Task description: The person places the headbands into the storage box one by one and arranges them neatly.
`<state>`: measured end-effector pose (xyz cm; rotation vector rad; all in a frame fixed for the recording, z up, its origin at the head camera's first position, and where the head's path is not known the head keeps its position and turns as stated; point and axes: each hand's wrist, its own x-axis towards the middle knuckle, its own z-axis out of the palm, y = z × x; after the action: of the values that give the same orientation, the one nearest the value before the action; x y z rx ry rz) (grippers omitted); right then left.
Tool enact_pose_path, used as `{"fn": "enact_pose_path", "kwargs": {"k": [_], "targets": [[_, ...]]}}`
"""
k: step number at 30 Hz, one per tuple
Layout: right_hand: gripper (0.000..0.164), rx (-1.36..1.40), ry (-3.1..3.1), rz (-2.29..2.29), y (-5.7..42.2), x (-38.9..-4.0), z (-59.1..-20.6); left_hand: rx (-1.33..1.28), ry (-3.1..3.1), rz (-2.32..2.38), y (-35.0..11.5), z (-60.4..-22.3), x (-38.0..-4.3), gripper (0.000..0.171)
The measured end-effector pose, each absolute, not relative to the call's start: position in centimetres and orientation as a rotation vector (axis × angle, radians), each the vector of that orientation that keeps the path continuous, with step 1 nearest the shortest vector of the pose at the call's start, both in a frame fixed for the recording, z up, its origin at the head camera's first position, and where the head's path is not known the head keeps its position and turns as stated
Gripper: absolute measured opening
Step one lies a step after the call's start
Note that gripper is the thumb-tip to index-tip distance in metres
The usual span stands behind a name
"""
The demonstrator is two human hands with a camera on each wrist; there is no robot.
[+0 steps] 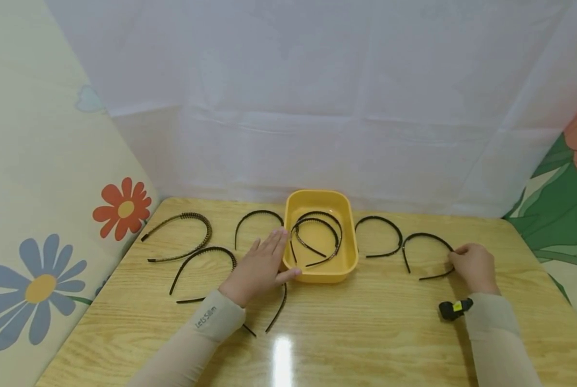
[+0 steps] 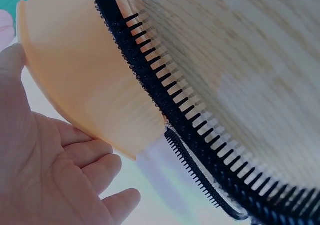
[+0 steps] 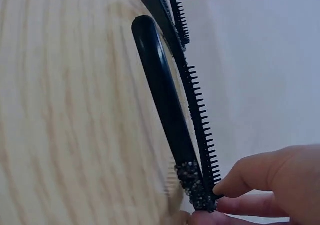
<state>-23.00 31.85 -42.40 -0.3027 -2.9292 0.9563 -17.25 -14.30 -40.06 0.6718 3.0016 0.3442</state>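
Observation:
My right hand [image 1: 474, 266] pinches the right side of a black headband [image 1: 426, 234] at the table's right. In the right wrist view this headband [image 3: 162, 95] shows a smooth end, a glittery stretch and inner comb teeth. My left hand [image 1: 264, 266] lies with extended fingers against the left rim of a yellow plastic box [image 1: 319, 278]. Inside the box lie two dark headbands [image 1: 340, 236]. Under my left forearm, another headband [image 1: 283, 306] is partly hidden. A toothed black headband [image 2: 170, 105] crosses close in front of the left wrist camera.
Left of the box lie a brownish headband [image 1: 208, 228], a black one [image 1: 211, 248] and another [image 1: 259, 211] farther back. Between the box and my right hand rests one more headband [image 1: 399, 234]. A white cloth [image 1: 288, 150] hangs behind the wooden table [image 1: 366, 333].

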Motion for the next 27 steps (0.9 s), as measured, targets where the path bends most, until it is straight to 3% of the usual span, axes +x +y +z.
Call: {"fn": "enact_pose_path", "kwargs": {"k": [27], "targets": [[0.038,-0.342,-2.889,1.073,31.6,-22.5,-40.5,0.674,3.003,0.34,-14.3,-39.7,-17.2,0.095]]}}
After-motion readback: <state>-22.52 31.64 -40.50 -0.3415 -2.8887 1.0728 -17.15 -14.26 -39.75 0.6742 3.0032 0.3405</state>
